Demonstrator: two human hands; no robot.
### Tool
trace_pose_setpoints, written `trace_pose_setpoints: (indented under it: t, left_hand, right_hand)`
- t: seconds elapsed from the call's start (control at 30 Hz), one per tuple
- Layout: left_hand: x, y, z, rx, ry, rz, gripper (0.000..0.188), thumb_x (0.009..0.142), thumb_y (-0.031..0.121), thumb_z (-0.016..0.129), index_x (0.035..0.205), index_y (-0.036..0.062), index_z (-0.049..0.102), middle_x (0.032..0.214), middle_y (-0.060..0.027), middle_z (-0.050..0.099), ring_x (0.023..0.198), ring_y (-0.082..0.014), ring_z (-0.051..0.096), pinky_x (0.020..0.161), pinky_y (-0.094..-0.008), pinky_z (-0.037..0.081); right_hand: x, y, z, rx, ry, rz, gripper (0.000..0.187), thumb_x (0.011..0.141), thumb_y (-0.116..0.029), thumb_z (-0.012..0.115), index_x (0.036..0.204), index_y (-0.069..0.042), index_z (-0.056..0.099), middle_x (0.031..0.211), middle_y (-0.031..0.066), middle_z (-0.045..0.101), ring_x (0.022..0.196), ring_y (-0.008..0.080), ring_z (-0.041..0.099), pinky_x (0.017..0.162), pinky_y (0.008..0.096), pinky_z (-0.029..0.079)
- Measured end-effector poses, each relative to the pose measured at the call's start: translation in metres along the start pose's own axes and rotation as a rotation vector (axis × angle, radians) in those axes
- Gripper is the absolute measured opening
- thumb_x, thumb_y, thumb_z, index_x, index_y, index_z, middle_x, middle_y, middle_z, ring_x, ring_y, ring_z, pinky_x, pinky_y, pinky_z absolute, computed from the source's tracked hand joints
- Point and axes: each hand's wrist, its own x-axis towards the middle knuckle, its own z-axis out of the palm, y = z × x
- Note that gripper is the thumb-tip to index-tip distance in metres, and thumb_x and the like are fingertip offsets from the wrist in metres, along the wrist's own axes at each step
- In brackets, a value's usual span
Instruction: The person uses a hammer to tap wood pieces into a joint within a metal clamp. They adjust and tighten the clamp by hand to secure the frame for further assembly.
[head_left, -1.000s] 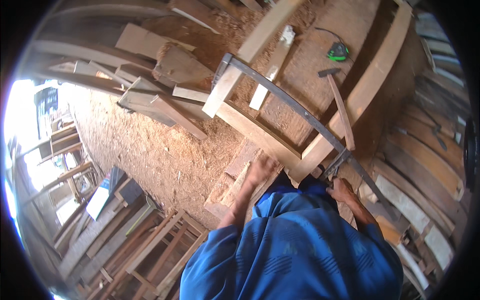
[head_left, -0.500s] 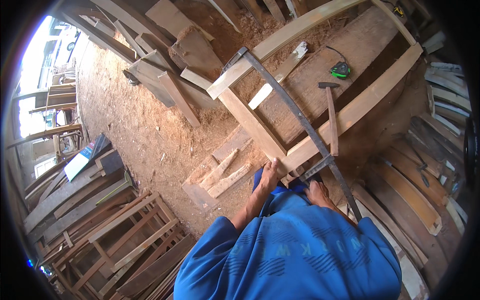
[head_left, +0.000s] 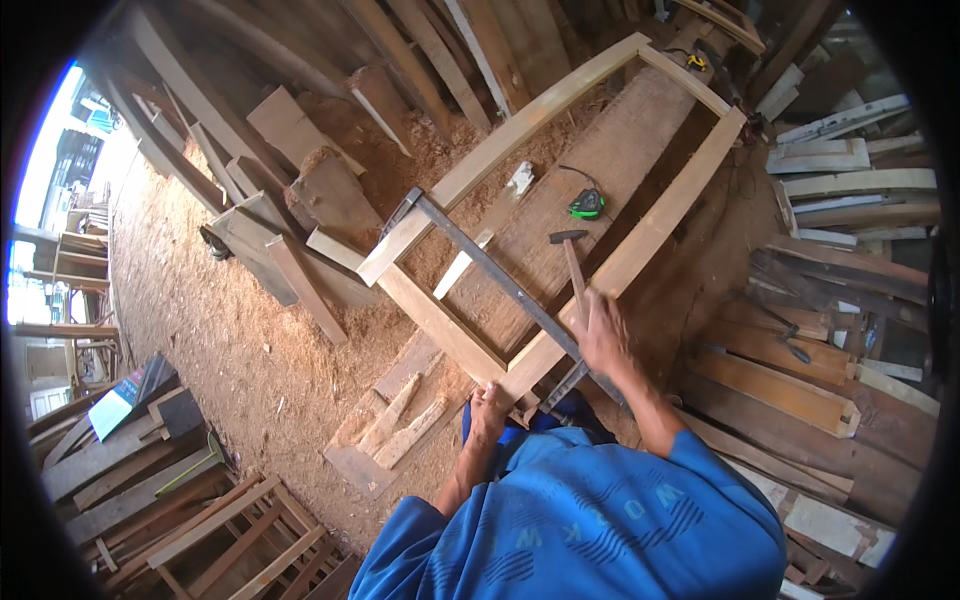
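Note:
A pale wooden frame (head_left: 620, 262) with curved long sides stretches from in front of me to the far right. My left hand (head_left: 490, 408) is closed on its near corner. Across the near end lies a dark metal bar clamp (head_left: 497, 275), its far jaw hooked over the left long side and its sliding jaw (head_left: 565, 385) near my lap. My right hand (head_left: 603, 338), slightly blurred, closes around the lower handle of a hammer (head_left: 570, 255) that rests over the right long side. The handle's end is hidden in that hand.
Beneath the frame is a broad plank (head_left: 600, 160) bearing a green tape measure (head_left: 587, 205). A yellow tape measure (head_left: 697, 62) sits at the far end. Sawdust covers the ground (head_left: 270, 370). Stacked boards (head_left: 850, 260) line the right; slatted frames (head_left: 235, 545) lie at lower left.
My right hand has moved from beside the clamp's sliding jaw up to the hammer handle and taken hold of it. My left hand stays at the frame corner. The whole view has shifted.

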Motion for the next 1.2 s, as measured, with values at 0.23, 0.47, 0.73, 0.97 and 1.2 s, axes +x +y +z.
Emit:
trace_pose_setpoints:
  t: [0.23,0.47,0.73,0.97,1.2]
  left_hand:
    - [0.012,-0.011,-0.006,0.04,-0.005,-0.003,0.029,0.096,0.031,0.061,0.108,0.0064,0.051,0.093,-0.0063,0.059,0.079,-0.0161,0.059,0.067,-0.0342,0.054]
    - [0.002,-0.002,-0.003,0.048,-0.023,-0.017,0.038,0.095,0.037,0.064,0.114,0.0057,0.051,0.093,-0.0067,0.061,0.079,-0.0137,0.058,0.068,-0.0301,0.053]
    - [0.01,-0.007,-0.011,0.187,-0.226,0.166,0.028,0.091,0.023,0.068,0.109,0.0056,0.056,0.096,-0.006,0.062,0.079,-0.016,0.061,0.066,-0.0328,0.053]
    - [0.033,-0.044,-0.043,0.553,-0.369,0.247,0.023,0.089,0.011,0.066,0.111,0.0079,0.061,0.107,-0.0063,0.06,0.098,-0.0173,0.053,0.08,-0.0353,0.049]
    - [0.02,-0.025,-0.036,0.025,-0.345,-0.079,0.037,0.084,0.016,0.075,0.115,0.0034,0.06,0.103,-0.0053,0.065,0.091,-0.0137,0.059,0.076,-0.0322,0.052]
  right_hand:
    - [0.066,0.037,0.058,-0.206,-0.138,0.282,0.041,0.081,-0.017,0.065,0.113,0.005,0.053,0.114,0.0286,0.056,0.108,0.045,0.057,0.092,0.051,0.047]
    - [0.049,0.009,0.051,-0.192,-0.043,0.211,0.033,0.079,-0.014,0.06,0.103,0.009,0.056,0.094,0.0288,0.063,0.086,0.046,0.064,0.081,0.0497,0.051]
    - [0.004,-0.18,0.139,0.396,-0.674,-0.046,0.045,0.086,-0.017,0.057,0.126,0.002,0.048,0.092,0.025,0.063,0.079,0.0391,0.065,0.073,0.0465,0.052]
    - [0.027,-0.226,0.27,0.377,-0.709,-0.739,0.052,0.091,-0.019,0.054,0.135,0.006,0.043,0.086,0.0195,0.063,0.064,0.0232,0.064,0.053,0.0377,0.053]
    - [0.036,-0.272,0.25,0.199,-0.854,-0.153,0.037,0.093,-0.014,0.051,0.126,0.005,0.049,0.07,0.0083,0.057,0.052,0.0137,0.054,0.042,0.0286,0.047]
